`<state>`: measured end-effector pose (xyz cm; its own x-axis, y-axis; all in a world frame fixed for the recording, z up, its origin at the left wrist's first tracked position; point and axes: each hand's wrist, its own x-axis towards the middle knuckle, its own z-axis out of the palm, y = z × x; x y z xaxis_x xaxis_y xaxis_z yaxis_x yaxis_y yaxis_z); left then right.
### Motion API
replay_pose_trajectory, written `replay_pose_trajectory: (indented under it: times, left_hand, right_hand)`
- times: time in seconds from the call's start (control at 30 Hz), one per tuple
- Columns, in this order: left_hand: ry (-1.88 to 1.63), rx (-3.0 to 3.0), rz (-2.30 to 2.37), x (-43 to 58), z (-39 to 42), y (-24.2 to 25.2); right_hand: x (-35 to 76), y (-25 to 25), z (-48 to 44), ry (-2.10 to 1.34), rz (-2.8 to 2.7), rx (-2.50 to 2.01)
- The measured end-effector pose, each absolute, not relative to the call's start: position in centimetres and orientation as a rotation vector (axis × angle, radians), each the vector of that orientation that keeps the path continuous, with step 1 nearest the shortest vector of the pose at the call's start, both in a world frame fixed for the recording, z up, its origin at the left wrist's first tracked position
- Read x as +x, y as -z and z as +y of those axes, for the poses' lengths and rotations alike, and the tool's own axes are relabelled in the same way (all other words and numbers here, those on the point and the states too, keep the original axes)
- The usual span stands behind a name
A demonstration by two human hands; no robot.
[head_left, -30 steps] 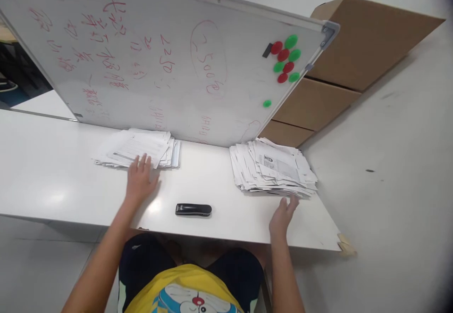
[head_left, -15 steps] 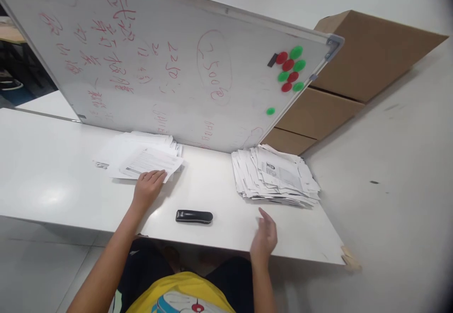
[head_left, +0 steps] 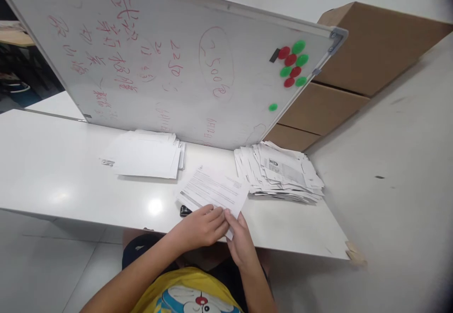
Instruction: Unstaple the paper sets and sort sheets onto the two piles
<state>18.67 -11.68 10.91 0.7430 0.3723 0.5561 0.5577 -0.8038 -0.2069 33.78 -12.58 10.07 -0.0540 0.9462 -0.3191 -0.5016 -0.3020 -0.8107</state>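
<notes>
Printed paper sheets (head_left: 215,188) are held in front of me over the table, tilted; how many lie together I cannot tell. My left hand (head_left: 203,226) grips their near edge with bent fingers. Beside it, my right hand (head_left: 241,240) pinches the near right corner, thumb on top. Below the sheets a black stapler (head_left: 184,210) lies on the table, mostly covered by them and my left hand. A paper stack (head_left: 148,157) with a blank top sheet rests to the left. Another, messier paper stack (head_left: 283,171) sits to the right, a page with a small photo on top.
The white table (head_left: 71,176) runs across the view, its front edge close to my body. A whiteboard (head_left: 191,77) with red writing and several round magnets leans behind the stacks. Cardboard boxes (head_left: 382,53) stand behind it at the right, by the wall.
My left hand has carried the printed sheets off the left stack, rightward to the middle. My right hand, empty before, has moved left and closed on their corner. The stapler is now mostly covered.
</notes>
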Motion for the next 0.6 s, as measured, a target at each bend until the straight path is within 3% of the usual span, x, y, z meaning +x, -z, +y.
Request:
replay_pose_trajectory:
  times: [0.07,0.17,0.3,0.43,0.6]
  left_hand:
    - [0.714,-2.679,-0.805,16.9,-11.1,-11.0]
    - [0.78,-2.559,-1.337,10.7,-7.7,-10.0]
    - [0.444,-2.21,-2.033,2.3,-2.4,-7.4]
    - [0.245,-2.277,-2.022,-1.8,0.5,-6.5]
    - [0.469,-2.395,-1.967,-2.1,1.4,-8.0]
  right_hand:
    - [35.2,-9.5,-12.4,-1.613,-0.502,-1.088]
    - [38.5,-7.9,-12.4,-1.579,-0.433,-1.161]
    - [42.0,-5.5,-13.4,-1.537,-0.467,-1.242]
    - [43.3,-3.5,-14.3,-1.466,-0.487,-1.317]
    - [44.0,-2.7,-14.2,-1.379,-0.453,-1.293]
